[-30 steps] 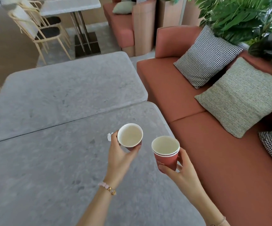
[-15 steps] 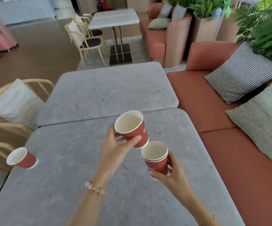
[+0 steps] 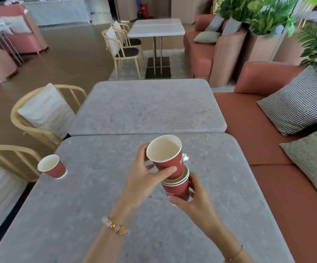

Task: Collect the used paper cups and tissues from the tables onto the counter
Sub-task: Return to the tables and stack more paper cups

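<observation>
My left hand (image 3: 144,177) grips a red paper cup (image 3: 165,154) with a white inside, its base set into the mouth of a second red cup (image 3: 179,190). My right hand (image 3: 193,202) holds that lower cup from below and behind. A scrap of white tissue (image 3: 185,157) shows just behind the upper cup, by my left fingers. A third red cup (image 3: 51,166) stands on the grey table (image 3: 116,186) near its left edge.
A second grey table (image 3: 150,105) butts against the far side. Wooden chairs with white cushions (image 3: 45,111) stand on the left. A terracotta bench sofa (image 3: 258,133) with cushions runs along the right. Further tables, chairs and plants sit beyond.
My left hand has carried its cup over and into the cup in my right hand. My view has lifted and swung left, bringing the third cup and the chairs further in.
</observation>
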A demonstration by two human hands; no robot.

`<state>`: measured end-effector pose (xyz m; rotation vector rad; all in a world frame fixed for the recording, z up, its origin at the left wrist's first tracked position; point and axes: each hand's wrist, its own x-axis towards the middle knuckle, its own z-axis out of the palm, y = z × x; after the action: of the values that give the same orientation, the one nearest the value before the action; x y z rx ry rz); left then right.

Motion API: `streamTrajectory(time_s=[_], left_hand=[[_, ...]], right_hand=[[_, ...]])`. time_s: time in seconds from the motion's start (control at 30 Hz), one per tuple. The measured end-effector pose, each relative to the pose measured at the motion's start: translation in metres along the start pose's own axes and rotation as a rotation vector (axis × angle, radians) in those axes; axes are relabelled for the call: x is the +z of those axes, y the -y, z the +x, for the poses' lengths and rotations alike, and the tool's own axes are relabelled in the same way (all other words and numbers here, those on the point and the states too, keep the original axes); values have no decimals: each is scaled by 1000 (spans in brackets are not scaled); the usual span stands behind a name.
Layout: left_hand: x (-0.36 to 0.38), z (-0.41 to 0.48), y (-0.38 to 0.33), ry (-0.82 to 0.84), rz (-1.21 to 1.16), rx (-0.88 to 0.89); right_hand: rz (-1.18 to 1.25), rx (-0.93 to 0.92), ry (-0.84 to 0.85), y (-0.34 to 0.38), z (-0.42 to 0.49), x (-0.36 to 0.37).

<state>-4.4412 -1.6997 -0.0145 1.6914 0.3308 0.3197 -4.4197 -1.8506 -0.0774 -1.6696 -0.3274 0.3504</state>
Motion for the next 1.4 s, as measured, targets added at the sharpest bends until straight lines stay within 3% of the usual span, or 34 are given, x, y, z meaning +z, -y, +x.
streamTrajectory(time_s=[0.63,0.87,1.4], left_hand=[[-5,-10,21,162,132,-27],[-15,-14,22,86,161,55],[-41,-7,33,-253,980,576]], right_hand=[[-23,1,-17,4,3,-1],[-52,7,-24,6,5,-2],[-72,15,-37,11,6,-2]])
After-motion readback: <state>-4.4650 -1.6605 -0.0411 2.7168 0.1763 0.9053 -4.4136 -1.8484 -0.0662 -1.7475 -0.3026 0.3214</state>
